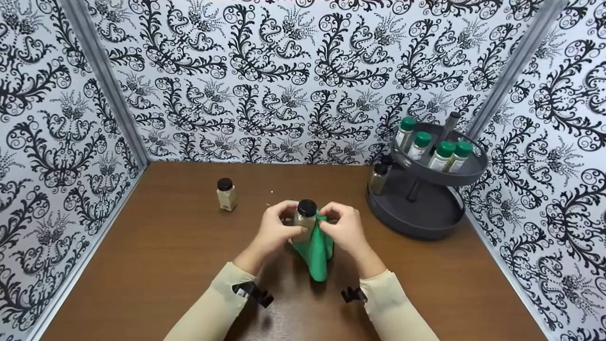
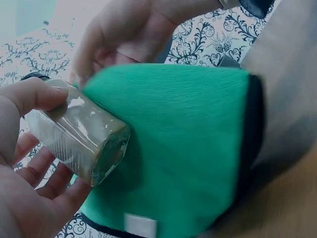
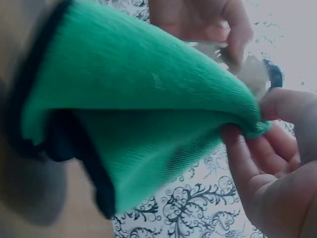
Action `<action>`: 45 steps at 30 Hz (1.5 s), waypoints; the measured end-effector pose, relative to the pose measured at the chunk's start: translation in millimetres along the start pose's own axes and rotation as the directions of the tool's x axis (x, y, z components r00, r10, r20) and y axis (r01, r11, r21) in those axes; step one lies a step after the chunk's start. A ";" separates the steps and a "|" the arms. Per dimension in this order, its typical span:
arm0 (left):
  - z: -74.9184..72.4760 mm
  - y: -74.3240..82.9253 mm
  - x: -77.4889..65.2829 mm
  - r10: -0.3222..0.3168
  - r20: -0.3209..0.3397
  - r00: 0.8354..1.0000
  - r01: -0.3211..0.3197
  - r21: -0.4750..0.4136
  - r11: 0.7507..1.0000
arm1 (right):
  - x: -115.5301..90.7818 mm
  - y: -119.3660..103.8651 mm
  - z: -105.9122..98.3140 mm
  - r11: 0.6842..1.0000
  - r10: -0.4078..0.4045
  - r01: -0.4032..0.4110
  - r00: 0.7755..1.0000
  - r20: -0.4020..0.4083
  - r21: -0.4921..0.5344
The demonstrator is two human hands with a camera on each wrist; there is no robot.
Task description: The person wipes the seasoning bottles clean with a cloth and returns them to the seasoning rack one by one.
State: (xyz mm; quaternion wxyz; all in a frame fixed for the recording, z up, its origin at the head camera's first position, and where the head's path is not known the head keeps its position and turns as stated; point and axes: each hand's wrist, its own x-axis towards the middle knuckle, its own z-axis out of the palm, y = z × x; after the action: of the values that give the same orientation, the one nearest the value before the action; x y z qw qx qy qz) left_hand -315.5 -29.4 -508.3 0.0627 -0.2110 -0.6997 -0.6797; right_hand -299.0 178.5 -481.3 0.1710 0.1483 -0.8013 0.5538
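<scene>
Held: jar [image 1: 305, 220], green cloth [image 1: 317, 260].
I see left hand [image 1: 278, 226] gripping jar, right hand [image 1: 346, 229] pinching cloth beside jar.

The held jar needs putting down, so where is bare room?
Bare table lies between left wall and left sleeve, and between right sleeve and right wall. The lower rack tier looks bare in front. Crowded: mid-table, where left hand, right hand, held jar and green cloth cluster, and the upper tier with green-capped bottles.

I see a partitioned booth [image 1: 535, 156]: patterned panels [image 1: 284, 85] left, far and right of a wooden bench [image 1: 156, 265], grey corner posts [image 1: 108, 80].
</scene>
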 end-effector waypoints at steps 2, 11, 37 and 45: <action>0.5 0.7 0.0 -0.001 0.003 1.000 0.001 -0.013 1.000 | -0.1 -0.8 0.2 1.000 0.000 0.001 1.000 -0.006 0.006; -1.7 -0.5 1.6 -0.004 -0.003 1.000 0.004 0.054 0.999 | -7.2 -16.5 -0.1 0.967 -0.098 0.133 0.982 -0.162 0.219; 2.8 -11.3 -2.7 0.018 0.011 1.000 -0.019 0.107 0.994 | -7.6 -18.6 0.5 0.972 -0.125 0.164 0.968 -0.219 0.167; 4.8 -11.3 -2.1 0.024 -0.010 1.000 -0.022 0.124 0.992 | -3.3 -11.5 0.5 0.994 -0.077 0.092 0.976 -0.205 0.065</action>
State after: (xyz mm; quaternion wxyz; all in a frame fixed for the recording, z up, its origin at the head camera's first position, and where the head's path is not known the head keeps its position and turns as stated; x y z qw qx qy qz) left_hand -317.0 -25.0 -519.9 0.0876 -0.2108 -0.7376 -0.6354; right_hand -291.3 174.3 -473.3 0.2695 0.1315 -0.7516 0.5875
